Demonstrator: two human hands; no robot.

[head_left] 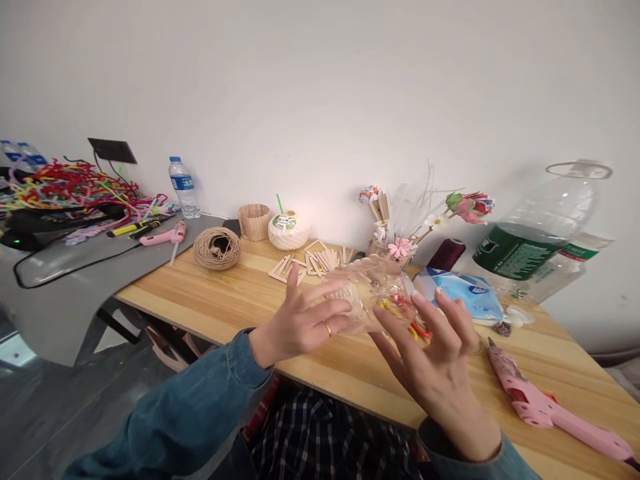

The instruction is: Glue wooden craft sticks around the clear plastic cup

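Observation:
A clear plastic bottle piece (367,287) lies sideways between my hands, above the near part of the wooden table. My left hand (305,320) grips its left end, with fingers bent across it and the thumb pointing up. At the right end, fingertips of my right hand (430,347) rest on the plastic, the fingers partly spread. Through and behind the clear wall show red and yellow bits (400,308), too blurred to name. Just beyond the bottle are small wooden stick frames (287,268) and a pink flower (401,248).
A pink glue gun (540,407) lies at the right, near a blue tissue pack (470,293) and large cut bottle (525,250). Left are a twine ball (217,249), a wooden cup (254,223), a coconut (289,231), a second glue gun (165,236) and a water bottle (184,188).

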